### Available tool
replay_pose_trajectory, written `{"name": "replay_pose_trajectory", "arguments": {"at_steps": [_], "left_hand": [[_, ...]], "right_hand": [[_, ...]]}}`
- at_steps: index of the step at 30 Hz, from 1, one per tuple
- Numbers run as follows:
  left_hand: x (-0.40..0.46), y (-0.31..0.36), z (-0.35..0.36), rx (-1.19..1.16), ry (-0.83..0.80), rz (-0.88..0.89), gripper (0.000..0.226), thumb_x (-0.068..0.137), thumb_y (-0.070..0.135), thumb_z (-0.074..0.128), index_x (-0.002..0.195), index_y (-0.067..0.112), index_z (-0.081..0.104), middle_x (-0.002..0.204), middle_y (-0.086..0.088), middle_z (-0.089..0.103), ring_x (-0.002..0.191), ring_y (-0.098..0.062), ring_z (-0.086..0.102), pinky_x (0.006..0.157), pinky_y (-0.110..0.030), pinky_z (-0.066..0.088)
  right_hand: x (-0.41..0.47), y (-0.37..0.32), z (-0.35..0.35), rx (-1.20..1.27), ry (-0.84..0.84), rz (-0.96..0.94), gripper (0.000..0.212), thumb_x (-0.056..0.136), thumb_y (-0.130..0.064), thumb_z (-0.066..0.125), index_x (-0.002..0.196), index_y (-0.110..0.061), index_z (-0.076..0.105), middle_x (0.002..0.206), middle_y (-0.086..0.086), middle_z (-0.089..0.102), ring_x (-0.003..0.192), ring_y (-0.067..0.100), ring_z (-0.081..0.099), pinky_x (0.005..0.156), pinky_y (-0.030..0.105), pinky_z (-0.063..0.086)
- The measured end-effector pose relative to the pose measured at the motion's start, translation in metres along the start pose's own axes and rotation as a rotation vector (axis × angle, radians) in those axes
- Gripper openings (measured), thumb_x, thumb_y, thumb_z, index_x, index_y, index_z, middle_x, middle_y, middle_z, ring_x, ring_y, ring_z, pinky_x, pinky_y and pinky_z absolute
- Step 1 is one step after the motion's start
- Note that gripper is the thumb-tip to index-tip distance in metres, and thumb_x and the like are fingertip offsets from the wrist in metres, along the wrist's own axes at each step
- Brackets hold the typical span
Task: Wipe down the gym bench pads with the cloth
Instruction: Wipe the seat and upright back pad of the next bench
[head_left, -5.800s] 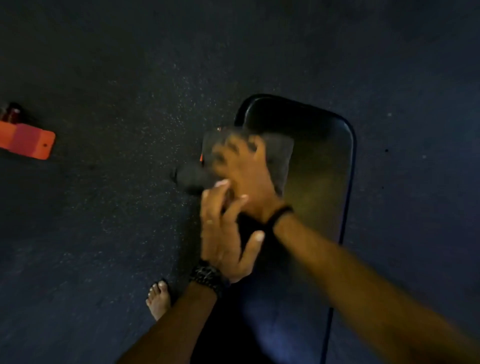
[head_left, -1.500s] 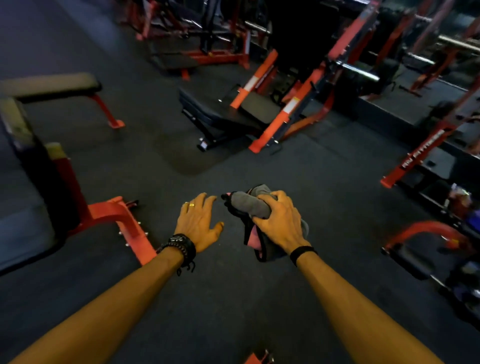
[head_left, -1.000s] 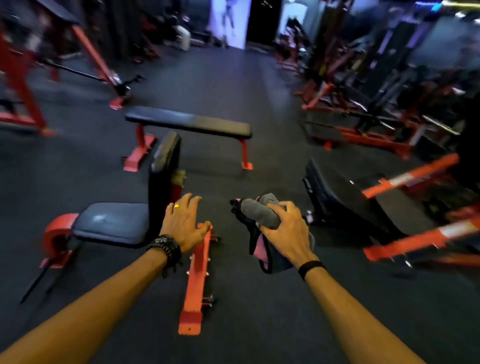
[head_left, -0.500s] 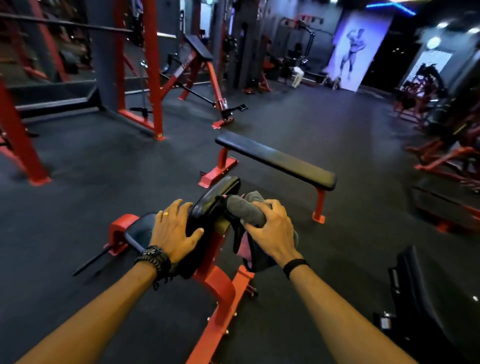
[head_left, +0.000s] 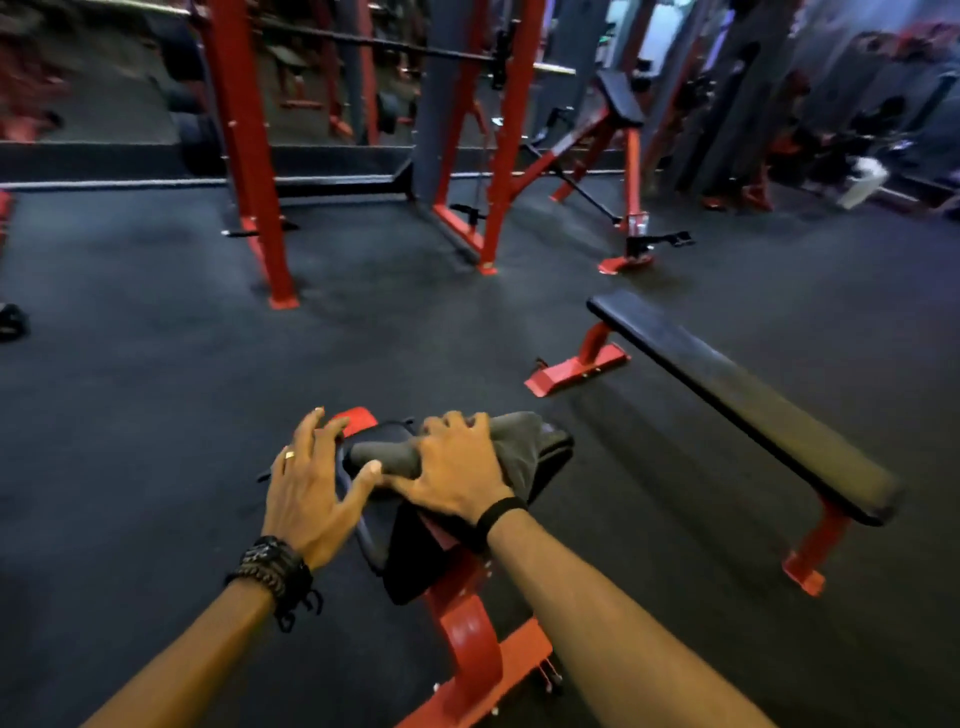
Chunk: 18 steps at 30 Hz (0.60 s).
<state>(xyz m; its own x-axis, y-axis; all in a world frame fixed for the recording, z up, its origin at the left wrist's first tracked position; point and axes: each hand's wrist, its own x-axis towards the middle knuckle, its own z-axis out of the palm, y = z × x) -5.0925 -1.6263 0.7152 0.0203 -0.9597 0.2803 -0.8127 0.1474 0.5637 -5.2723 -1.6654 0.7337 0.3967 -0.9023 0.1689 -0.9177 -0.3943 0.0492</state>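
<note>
Cloth (head_left: 519, 447) gripped by right hand (head_left: 457, 478) on upright pad (head_left: 374, 525), left hand (head_left: 306, 483) spread, perhaps touching, flat bench (head_left: 737, 405) nearby.

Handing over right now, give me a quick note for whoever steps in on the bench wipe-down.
Left hand: open, fingers spread on the upright back pad.
Right hand: presses the grey cloth onto that pad's top edge.
Done: cloth is on the pad; how much is wiped cannot be told.
Left: wipe down this pad, then the flat bench to the right.
</note>
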Motion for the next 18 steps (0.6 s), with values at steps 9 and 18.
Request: {"name": "replay_pose_trajectory", "arguments": {"at_steps": [9, 18], "left_hand": [[-0.015, 0.061, 0.041, 0.058, 0.164, -0.257, 0.074, 0.087, 0.067, 0.033, 0.138, 0.015, 0.049, 0.152, -0.007, 0.038, 0.127, -0.032, 0.049, 0.104, -0.048, 0.038], [-0.054, 0.109, 0.034, 0.063, 0.359, -0.470, 0.076, 0.088, 0.064, 0.025, 0.137, 0.012, 0.050, 0.150, -0.009, 0.040, 0.133, -0.029, 0.044, 0.109, -0.048, 0.033]], "right_hand": [[-0.018, 0.169, 0.020, 0.358, 0.212, -0.380, 0.060, 0.075, -0.075, 0.055, 0.120, -0.035, 0.062, 0.126, 0.000, 0.060, 0.106, 0.028, 0.060, 0.081, 0.048, 0.049], [-0.021, 0.065, 0.006, 0.241, 0.147, -0.639, 0.046, 0.073, -0.058, 0.060, 0.112, -0.033, 0.063, 0.120, 0.004, 0.056, 0.105, 0.031, 0.052, 0.080, 0.048, 0.038]]}}
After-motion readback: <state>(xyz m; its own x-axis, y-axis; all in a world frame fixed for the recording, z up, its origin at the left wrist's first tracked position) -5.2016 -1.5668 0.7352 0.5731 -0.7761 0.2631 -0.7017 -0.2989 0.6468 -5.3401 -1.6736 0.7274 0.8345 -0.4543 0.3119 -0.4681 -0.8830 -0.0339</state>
